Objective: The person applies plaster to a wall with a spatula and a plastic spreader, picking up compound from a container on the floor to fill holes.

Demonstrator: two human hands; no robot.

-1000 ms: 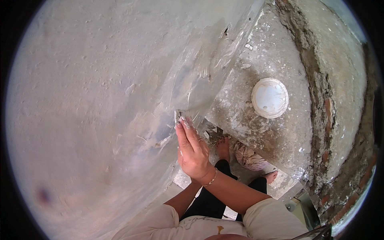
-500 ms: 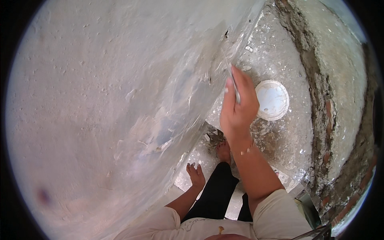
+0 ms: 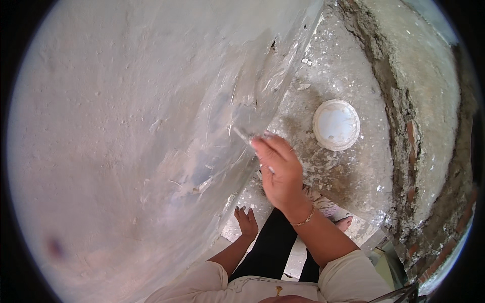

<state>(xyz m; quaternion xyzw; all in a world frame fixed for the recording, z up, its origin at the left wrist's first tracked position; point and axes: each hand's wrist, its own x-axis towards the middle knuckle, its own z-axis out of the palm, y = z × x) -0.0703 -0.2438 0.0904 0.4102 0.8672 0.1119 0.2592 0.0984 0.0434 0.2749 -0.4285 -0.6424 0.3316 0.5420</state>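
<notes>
Plaster wall (image 3: 126, 126), smeared and ridged, right hand (image 3: 283, 177), fingers pinching thin flat blade (image 3: 243, 134), left hand (image 3: 247, 223), fingers slightly apart

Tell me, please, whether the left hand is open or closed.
Open: the left hand has its fingers apart, with nothing visible between them.

Broad pale-grey plastered wall (image 3: 101, 131): mostly smooth and matt, with small raised specks; we note scraped streaks and a slight sheen toward its edge. Slim flat pale tool (image 3: 242, 134): blurred; we cannot tell its material. Round white bucket or lid (image 3: 336, 125): plastic in look, centre smooth, rim rough and crusted. Grey concrete floor (image 3: 361, 166): matt, gritty, white-spattered. Narrow reddish brick strip (image 3: 410, 136): rough, matt. Black trousers (image 3: 268, 242), cream short-sleeved shirt (image 3: 348, 270): we enter both as matt cloth.
</notes>
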